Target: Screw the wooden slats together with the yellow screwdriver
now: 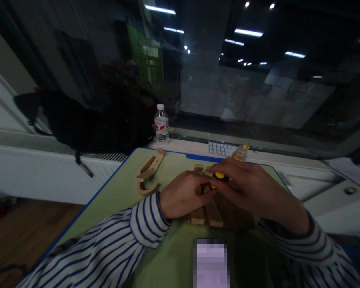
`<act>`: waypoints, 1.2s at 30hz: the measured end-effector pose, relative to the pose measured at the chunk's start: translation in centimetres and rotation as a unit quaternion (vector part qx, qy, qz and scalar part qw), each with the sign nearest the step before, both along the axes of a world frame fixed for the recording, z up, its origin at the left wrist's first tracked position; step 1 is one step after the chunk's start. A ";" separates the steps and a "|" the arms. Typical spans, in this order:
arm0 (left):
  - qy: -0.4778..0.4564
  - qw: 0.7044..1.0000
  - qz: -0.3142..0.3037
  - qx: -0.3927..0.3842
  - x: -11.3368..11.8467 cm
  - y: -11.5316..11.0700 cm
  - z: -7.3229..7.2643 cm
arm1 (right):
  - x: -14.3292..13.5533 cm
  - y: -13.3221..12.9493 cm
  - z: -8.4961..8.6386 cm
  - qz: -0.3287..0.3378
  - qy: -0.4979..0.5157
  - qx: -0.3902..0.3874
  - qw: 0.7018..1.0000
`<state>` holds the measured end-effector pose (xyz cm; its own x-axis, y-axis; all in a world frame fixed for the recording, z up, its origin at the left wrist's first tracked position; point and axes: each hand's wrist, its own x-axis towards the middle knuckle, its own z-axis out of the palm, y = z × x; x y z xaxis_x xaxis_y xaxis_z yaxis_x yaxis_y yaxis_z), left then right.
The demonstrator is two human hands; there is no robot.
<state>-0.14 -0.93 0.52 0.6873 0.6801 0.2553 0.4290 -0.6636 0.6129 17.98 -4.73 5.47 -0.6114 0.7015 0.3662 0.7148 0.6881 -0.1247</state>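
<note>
My right hand (247, 186) pinches a small black and yellow object (219, 176) between thumb and fingers. Close against it, my left hand (186, 194) has its thumb and fingertips pressed together at the object's left side; what they grip there is partly hidden. Beneath both hands, wooden strips (213, 214) lie on the green table top (108, 216), their middle parts covered by the fingers. Curved wooden pieces (150, 172) rest on the table to the left of my left hand.
A water bottle (161, 126) stands on the sill behind the table, left of a blue-gridded sheet (219, 149) and a clear bag with a yellow top (241, 153). A black bag (93, 124) lies at the left. A pixelated rectangle (211, 264) is at the near edge.
</note>
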 end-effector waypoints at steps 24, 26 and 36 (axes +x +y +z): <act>0.014 0.999 0.035 0.020 -0.3 0.4 -0.3 | 0.3 -0.1 -0.1 0.025 0.024 0.016 0.999; 0.011 0.999 0.032 0.019 -0.3 0.4 -0.4 | 0.3 0.0 -0.1 0.029 0.024 0.011 0.999; 0.005 1.000 0.022 0.011 -0.3 0.4 -0.3 | 0.2 0.2 -0.2 0.023 0.021 -0.011 0.999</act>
<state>-0.43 -0.53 0.19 0.6590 0.7039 0.2651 0.4638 -0.6577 0.5936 18.20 -4.56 5.30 -0.6272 0.6816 0.3770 0.6764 0.7166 -0.1702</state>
